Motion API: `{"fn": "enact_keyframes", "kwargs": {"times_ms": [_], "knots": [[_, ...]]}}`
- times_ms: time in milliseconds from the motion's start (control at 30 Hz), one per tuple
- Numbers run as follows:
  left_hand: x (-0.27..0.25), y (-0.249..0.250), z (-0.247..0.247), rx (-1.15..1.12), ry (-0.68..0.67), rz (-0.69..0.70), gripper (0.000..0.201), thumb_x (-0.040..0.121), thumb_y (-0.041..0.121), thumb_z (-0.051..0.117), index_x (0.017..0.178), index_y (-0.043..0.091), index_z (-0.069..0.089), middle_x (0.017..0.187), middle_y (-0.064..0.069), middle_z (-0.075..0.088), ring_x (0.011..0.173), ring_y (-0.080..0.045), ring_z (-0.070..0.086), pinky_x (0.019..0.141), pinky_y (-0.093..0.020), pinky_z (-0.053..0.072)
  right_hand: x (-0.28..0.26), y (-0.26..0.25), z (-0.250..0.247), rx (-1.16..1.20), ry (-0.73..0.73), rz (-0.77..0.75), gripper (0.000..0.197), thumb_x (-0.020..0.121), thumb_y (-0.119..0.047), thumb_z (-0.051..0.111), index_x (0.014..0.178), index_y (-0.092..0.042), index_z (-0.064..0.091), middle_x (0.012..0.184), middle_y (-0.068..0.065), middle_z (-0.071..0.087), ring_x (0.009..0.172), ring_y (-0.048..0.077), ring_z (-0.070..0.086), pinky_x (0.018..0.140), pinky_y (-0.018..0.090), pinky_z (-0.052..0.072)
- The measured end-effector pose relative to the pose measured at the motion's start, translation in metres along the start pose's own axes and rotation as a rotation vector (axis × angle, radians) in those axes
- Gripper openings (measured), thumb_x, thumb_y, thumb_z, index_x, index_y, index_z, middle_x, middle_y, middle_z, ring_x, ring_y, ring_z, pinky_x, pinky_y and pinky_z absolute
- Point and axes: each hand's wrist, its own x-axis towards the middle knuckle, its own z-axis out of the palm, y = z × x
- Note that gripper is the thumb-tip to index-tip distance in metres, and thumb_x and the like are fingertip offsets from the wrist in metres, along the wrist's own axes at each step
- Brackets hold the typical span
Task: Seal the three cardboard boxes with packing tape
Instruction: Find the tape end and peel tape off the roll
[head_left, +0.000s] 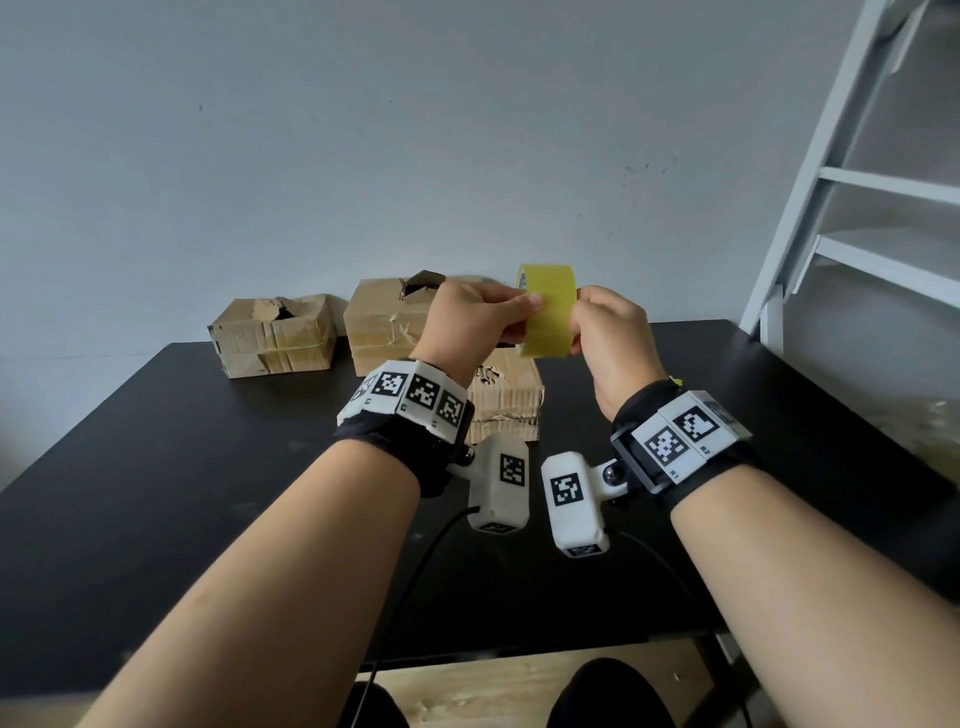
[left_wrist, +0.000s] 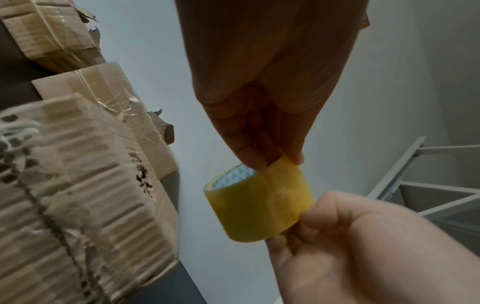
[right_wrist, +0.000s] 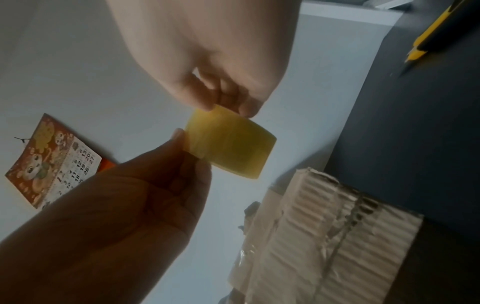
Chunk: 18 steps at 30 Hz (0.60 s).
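A yellow roll of packing tape (head_left: 548, 317) is held in the air above the black table (head_left: 156, 467) by both hands. My left hand (head_left: 524, 312) pinches the roll's outer layer (left_wrist: 259, 205) at its left edge between thumb and fingers. My right hand (head_left: 579, 312) grips the roll's other side (right_wrist: 231, 148). Whether a tape end is lifted is unclear. Three worn cardboard boxes stand behind: one at back left (head_left: 272, 335), one at back centre (head_left: 387, 327) with a torn top, and a nearer one (head_left: 506, 400) partly hidden by my left wrist.
A yellow-and-black utility knife (right_wrist: 428, 41) lies on the table to the right. A white ladder-like frame (head_left: 831, 182) stands at the right edge. A calendar (right_wrist: 52, 160) hangs on the wall. Cables (head_left: 415, 571) run from the wrist cameras over the table's front edge.
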Motion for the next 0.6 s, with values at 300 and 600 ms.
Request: {"fn": "enact_keyframes", "kwargs": {"times_ms": [300, 600], "knots": [[0.004, -0.007, -0.007, -0.176, 0.088, -0.072, 0.014, 0.091, 0.010, 0.064, 0.092, -0.003, 0.069, 0.092, -0.021, 0.069, 0.080, -0.025, 0.068, 0.076, -0.032, 0.060, 0.000, -0.001, -0.006, -0.050, -0.203, -0.053, 0.042, 0.083, 0.009, 0.046, 0.111, -0.013, 0.070, 0.095, -0.002, 0.071, 0.086, 0.007, 0.064, 0.069, 0.013, 0.048], [0.002, -0.014, -0.005, 0.695, 0.196, 0.294, 0.031, 0.089, 0.020, 0.062, 0.120, 0.018, 0.066, 0.111, 0.001, 0.058, 0.094, -0.014, 0.059, 0.082, -0.023, 0.046, 0.003, 0.011, -0.001, -0.420, -0.155, -0.242, 0.030, 0.097, -0.010, 0.056, 0.125, -0.014, 0.066, 0.111, -0.002, 0.069, 0.104, 0.013, 0.063, 0.087, 0.024, 0.051]]}}
